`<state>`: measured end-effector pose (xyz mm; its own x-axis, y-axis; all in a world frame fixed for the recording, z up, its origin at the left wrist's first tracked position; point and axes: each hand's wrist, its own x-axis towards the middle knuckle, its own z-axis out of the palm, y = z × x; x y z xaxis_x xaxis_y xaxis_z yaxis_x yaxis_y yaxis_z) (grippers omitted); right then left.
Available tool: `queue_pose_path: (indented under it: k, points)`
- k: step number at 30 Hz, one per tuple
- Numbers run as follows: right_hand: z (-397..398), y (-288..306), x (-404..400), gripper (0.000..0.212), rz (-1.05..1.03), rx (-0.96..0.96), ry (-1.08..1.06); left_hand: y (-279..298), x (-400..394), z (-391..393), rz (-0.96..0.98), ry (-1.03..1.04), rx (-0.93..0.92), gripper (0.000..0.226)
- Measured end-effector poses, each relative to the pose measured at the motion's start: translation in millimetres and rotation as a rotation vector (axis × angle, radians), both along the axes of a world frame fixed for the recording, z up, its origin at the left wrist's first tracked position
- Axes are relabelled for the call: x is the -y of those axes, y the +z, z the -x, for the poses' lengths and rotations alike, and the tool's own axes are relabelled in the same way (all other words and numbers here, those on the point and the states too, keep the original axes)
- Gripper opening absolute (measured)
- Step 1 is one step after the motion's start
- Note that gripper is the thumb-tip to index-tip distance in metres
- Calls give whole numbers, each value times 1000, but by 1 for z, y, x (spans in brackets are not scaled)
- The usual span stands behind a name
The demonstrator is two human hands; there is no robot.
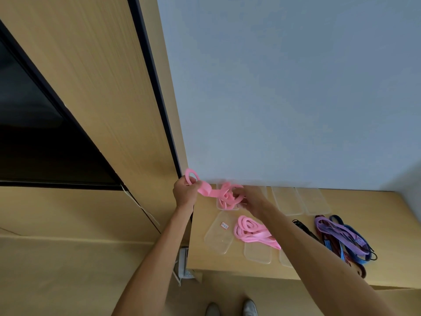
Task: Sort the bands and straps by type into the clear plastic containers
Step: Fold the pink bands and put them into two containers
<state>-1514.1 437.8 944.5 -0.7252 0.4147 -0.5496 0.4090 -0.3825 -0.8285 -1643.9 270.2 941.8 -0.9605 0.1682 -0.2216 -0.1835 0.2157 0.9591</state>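
While both hands hold the pink band (pixel 210 192) just above the far-left container (pixel 227 207) at mid-frame, the step looks like coiling it into that tub, and it would go best if the left hand (pixel 185 192) fed slack gradually while the right hand (pixel 249 198) pressed the loops down inside the walls. The left fingers are curled round one looped end; the right hand pinches the bunched coils. The band is flat, soft and bright pink. More pink bands (pixel 254 231) lie below it, and purple and blue straps (pixel 341 238) sit unsorted at lower right.
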Motion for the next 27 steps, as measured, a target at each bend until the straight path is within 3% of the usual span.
queue_pose_path:
  k: [5, 9, 12, 15, 19, 21, 24, 27]
  points:
    - [28, 19, 17, 18, 96, -67, -79, 0, -6, -5, 69, -31, -103, 16]
    - [45, 26, 22, 16, -188, -51, -25, 0, -13, -8, 92, -184, -275, 14]
    - [53, 27, 24, 29, -404, -4, -87, 1, -18, -13, 91, -332, -318, 8]
    - [58, 27, 26, 28, -507, -10, -151, 3, -21, -14, 136, -454, -328, 26]
    - [59, 29, 27, 44, -580, -48, -128, 4, -26, -9, 245, -602, -520, 18]
    - [59, 32, 26, 38, -604, -70, -50, 5, -29, -8, 296, -647, -574, 24]
    - [62, 34, 21, 39, -736, -90, 2, 4, -34, -9, 234, -604, -468, 26]
    - [64, 34, 20, 35, -819, -111, 64, 7, -40, -9, -8, -374, -155, 18]
